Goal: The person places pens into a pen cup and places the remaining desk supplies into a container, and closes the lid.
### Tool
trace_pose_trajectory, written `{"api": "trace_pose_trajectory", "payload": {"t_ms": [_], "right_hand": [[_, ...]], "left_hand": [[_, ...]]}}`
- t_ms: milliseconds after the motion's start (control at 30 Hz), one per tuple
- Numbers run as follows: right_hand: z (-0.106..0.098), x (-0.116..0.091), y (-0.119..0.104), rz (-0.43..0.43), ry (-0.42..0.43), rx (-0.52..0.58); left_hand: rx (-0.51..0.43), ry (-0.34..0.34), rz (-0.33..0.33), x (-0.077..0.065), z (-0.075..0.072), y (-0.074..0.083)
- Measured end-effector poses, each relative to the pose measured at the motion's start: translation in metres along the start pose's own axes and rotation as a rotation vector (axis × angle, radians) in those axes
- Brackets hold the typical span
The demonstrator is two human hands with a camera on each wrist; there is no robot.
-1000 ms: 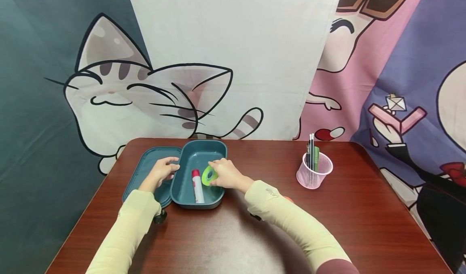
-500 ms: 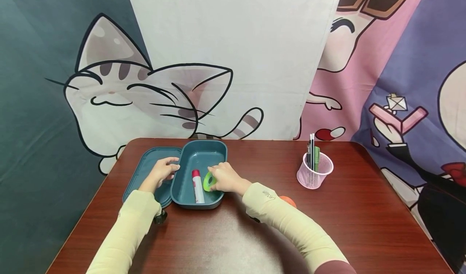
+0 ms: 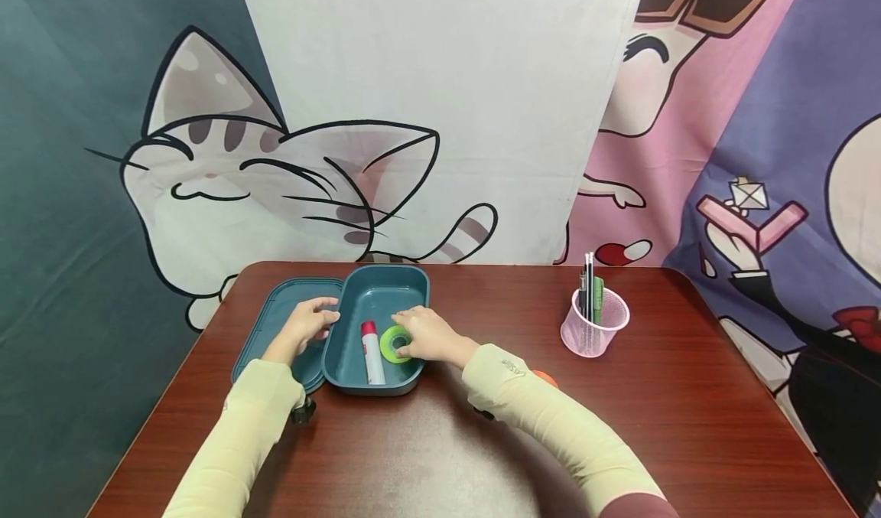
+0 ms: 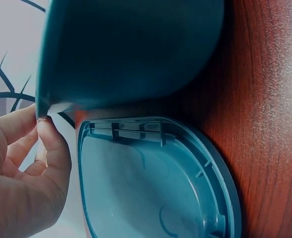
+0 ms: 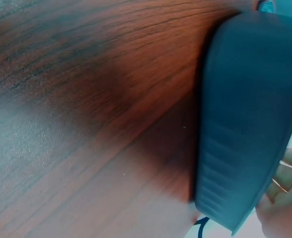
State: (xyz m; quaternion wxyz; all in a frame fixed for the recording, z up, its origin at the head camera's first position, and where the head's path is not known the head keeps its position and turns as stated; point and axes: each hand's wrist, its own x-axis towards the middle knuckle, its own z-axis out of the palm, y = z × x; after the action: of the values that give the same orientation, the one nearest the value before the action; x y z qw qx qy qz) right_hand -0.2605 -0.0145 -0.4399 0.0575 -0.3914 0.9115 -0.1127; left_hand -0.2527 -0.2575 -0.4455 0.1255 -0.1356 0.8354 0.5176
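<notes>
A dark teal box (image 3: 375, 273) stands with its open top up, holding a red-capped glue stick (image 3: 372, 353) and a green roll of tape (image 3: 388, 347). My left hand (image 3: 307, 325) pinches the box's left rim between thumb and fingers, plain in the left wrist view. Over the box's right side reaches my right hand (image 3: 430, 334), its thumb and fingers spread at the right edge of the tape, which lies flat. In the right wrist view the box wall hides the tape and the fingertips.
The matching teal lid (image 3: 264, 342) lies inside up, left of the box and partly under my left hand. A pink mesh cup (image 3: 585, 338) with pens stands at the right. An orange thing (image 3: 545, 378) shows behind my right sleeve. A cartoon cloth hangs behind the table.
The roll of tape, tilted between my right fingers earlier, has come down flat beside the glue stick. My right fingers have spread and let it go. The left hand keeps its place.
</notes>
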Motion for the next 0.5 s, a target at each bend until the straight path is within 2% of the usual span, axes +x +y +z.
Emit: {"api": "trace_pose_trajectory", "payload": {"t_ms": [133,233,500], "right_hand": [[-0.011,-0.010,0.003,0.007,0.022,0.126],[-0.019,-0.021,0.007,-0.008,0.046,0.175],[-0.031,-0.061,0.033,-0.015,0.154,0.222]], "left_hand": [[0.004,-0.001,0.004,-0.002,0.001,0.001],[0.011,-0.004,0.007,-0.003,0.001,0.001],[0.009,-0.007,0.011,-0.003,0.001,0.002]]}}
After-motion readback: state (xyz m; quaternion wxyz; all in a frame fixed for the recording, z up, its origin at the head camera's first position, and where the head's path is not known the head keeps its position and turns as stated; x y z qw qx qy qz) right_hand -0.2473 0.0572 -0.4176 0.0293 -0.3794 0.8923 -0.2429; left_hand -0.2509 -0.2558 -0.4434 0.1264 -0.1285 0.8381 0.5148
